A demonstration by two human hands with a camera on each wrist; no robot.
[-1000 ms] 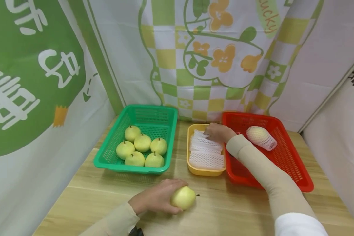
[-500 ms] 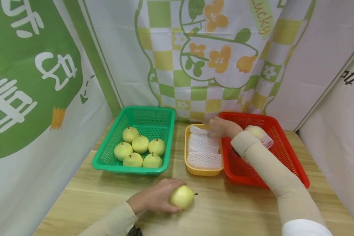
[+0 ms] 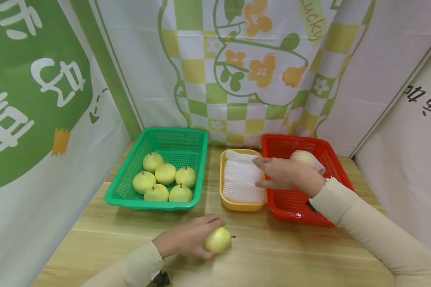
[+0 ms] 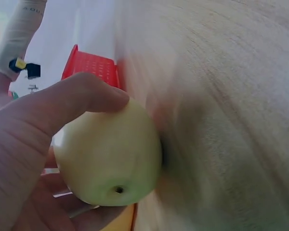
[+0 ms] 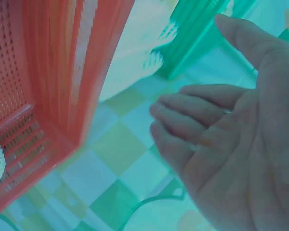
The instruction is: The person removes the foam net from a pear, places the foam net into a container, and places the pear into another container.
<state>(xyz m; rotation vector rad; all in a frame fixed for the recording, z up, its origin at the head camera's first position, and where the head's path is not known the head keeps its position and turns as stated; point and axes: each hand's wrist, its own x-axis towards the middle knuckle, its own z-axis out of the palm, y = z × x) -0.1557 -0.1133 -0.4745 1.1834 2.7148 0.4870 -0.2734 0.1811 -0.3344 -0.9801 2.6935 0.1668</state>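
My left hand point(image 3: 189, 238) grips a pale yellow pear point(image 3: 218, 240) low over the wooden table, its stem pointing right. The left wrist view shows the thumb on one side of the pear point(image 4: 111, 154) and fingers on the other. My right hand point(image 3: 289, 174) hovers above the rim between the yellow tub and the red basket. Its palm point(image 5: 231, 154) holds nothing in the right wrist view, with thumb and fingers apart. White foam nets point(image 3: 241, 175) lie stacked in the yellow tub point(image 3: 242, 206), near the right fingertips.
A green basket point(image 3: 152, 204) with several pears point(image 3: 165, 173) stands on the left. In the red basket point(image 3: 298, 218) on the right lies a pear in a foam net point(image 3: 307, 159). A patterned curtain point(image 3: 233, 107) hangs behind the wooden table point(image 3: 273, 255).
My right hand has risen from the foam nets and come back rightward and nearer, with nothing in it. My left hand keeps its grip on the pear. The view has shifted slightly.
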